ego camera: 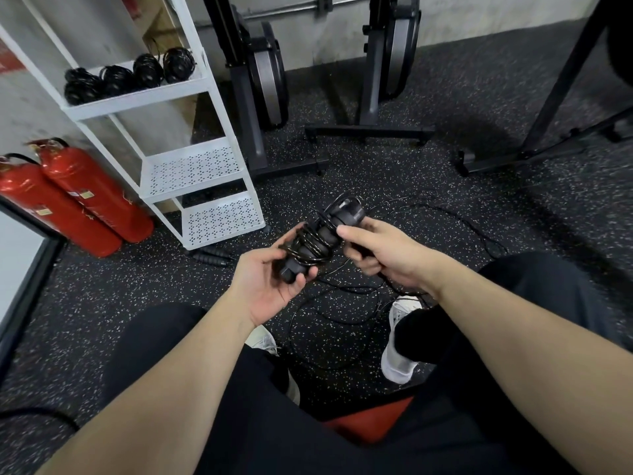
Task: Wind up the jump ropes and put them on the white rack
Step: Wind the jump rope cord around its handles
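at the centre of the frame both hands meet on a jump rope (320,234), its two black handles laid side by side and its cord wrapped round them in several turns. the left hand (270,282) lies palm up beneath the lower end of the bundle, fingers half curled round it so that it rests in the grip. the right hand (383,255) comes in from the right, thumb on top and fingers curled, pinching the cord just beside the handles. loose cord (342,303) trails from it onto the speckled floor (445,186) between the two white shoes (399,351). in the upper left the white rack (205,84) bears four wound ropes (130,77) on its top shelf. another rope's handles (210,257) lie by the rack's foot.
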Demonstrator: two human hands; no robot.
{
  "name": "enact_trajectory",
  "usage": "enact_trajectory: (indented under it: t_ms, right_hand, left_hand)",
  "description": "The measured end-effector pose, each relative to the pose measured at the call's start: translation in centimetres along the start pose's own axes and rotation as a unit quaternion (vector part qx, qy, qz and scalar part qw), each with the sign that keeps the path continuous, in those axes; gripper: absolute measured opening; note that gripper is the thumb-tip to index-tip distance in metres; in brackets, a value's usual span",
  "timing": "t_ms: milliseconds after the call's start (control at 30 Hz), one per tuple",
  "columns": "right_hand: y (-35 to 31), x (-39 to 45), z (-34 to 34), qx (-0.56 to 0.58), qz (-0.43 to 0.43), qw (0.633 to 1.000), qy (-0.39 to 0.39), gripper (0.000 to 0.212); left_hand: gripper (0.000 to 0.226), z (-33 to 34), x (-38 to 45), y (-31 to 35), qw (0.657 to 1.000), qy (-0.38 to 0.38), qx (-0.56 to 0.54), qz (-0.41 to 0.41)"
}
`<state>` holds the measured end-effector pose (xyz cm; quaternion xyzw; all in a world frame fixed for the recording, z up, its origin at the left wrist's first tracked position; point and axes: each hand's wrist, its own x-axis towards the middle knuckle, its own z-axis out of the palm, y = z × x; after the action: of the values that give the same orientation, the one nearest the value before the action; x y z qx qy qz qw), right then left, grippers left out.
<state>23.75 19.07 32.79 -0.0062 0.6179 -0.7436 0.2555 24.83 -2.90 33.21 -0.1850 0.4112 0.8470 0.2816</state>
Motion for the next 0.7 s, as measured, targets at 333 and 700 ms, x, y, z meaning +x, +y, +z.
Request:
enact_trajectory:
  t_ms: [333,700]
  right_hand:
    - [0.4,-0.2,1.5,-0.036,-0.045,0.997,0.054,0.021]
    - [0.6,0.0,2.6,-0.087,-0.002,0.986,0.142,0.029]
  left_hand:
    - [0.05,-0.2,0.3,-1.3,0.997,-0.002,0.074,-0.029]
    - [0.109,2.6,-0.2,-0.7,0.7,0.041,0.679,0.218]
